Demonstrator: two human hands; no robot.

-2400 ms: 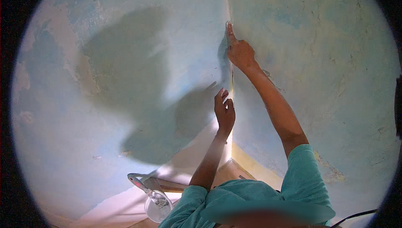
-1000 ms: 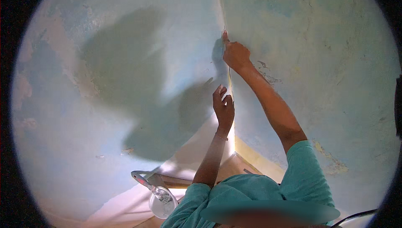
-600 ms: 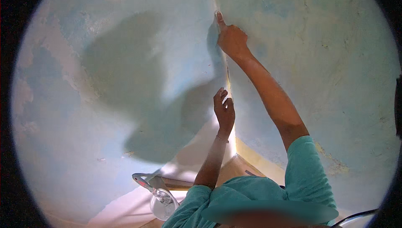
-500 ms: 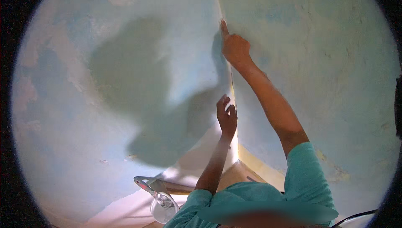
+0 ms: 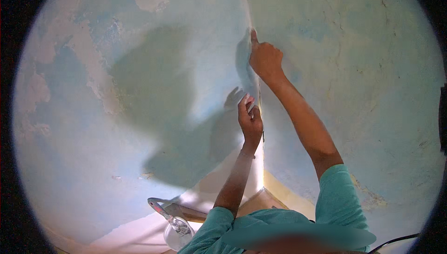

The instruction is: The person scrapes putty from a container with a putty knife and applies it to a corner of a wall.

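Blue-green paint, patchy and worn, covers the left wall (image 5: 56,147) and right wall (image 5: 382,91), which meet in a corner (image 5: 247,7) running down from top centre. At upper centre the right hand (image 5: 267,60) lays one outstretched finger on that corner, its other fingers folded; I can't tell whether they grip anything. Mid-frame, the left hand (image 5: 251,122) is raised half-curled, fingers smeared white, its hold unclear. Lower left, a grey-handled tool (image 5: 159,209) leans in a white tub (image 5: 173,241).

Room along both walls (image 5: 382,81), hands (image 5: 267,62) (image 5: 251,126) blocking the corner (image 5: 264,170), bucket (image 5: 173,241) with tool (image 5: 158,207) lower left
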